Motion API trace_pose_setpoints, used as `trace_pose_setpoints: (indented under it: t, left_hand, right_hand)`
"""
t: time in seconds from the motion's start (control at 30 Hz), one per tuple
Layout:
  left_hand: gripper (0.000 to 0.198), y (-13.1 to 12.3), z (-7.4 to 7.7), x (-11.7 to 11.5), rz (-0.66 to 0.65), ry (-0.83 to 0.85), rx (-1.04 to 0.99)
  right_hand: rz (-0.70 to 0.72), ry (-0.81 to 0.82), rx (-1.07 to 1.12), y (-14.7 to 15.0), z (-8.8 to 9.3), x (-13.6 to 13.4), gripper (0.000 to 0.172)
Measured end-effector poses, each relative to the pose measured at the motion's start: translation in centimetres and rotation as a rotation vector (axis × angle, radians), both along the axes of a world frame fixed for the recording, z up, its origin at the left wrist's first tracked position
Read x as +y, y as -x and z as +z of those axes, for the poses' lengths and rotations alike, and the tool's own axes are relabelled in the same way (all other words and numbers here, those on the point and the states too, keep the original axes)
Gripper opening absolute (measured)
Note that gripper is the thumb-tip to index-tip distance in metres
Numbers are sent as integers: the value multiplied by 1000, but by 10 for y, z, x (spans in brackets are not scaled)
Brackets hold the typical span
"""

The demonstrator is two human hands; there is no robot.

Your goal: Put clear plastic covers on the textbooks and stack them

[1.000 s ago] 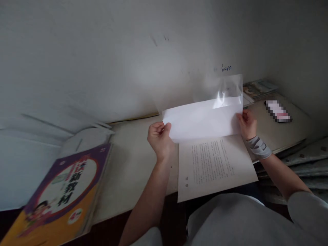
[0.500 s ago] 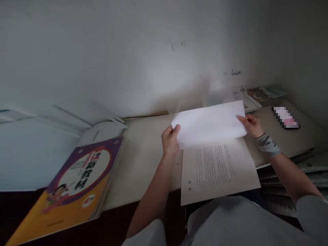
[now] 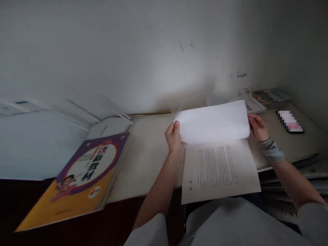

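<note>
A white sheet of paper (image 3: pixel 212 123), blank on the side I see, is held up over the desk and glows in the light. My left hand (image 3: pixel 174 136) pinches its left edge, thumb on top. At the right edge is my right hand (image 3: pixel 257 126), fingers bent and touching the margin; part of them is hidden behind the paper. Below lies a printed page (image 3: pixel 217 171) with columns of small text, sticking out over the desk's front edge. The sheet covers its top, so I cannot tell whether the two are joined.
A purple and orange book (image 3: pixel 84 174) overhangs the desk (image 3: pixel 148 150) at the left. A phone (image 3: pixel 290 121) lies at the right, with stacked booklets (image 3: pixel 271 96) behind it. The wall (image 3: pixel 143 51) rises behind the desk.
My right hand has shifted outward along the sheet's right edge, its thumb no longer lying over the paper. The left hand keeps its pinch. The view has turned slightly left.
</note>
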State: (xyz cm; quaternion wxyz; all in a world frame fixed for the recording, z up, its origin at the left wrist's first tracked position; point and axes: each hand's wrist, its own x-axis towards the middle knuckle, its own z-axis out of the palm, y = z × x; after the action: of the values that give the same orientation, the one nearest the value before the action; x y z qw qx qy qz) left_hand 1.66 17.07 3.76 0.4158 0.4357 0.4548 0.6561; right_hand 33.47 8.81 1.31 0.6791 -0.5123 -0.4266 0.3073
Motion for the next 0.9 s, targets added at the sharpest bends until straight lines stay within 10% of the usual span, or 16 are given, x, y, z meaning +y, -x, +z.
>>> trace_pose_setpoints:
  t: [0.67, 0.9]
  left_hand:
    - [54, 7, -14, 2, -107, 12, 22]
    - [53, 16, -19, -17, -322, -46, 50]
  right_hand:
    - [29, -54, -297, 6, 29, -4, 44]
    - [-321, -64, -439, 14, 34, 7, 58]
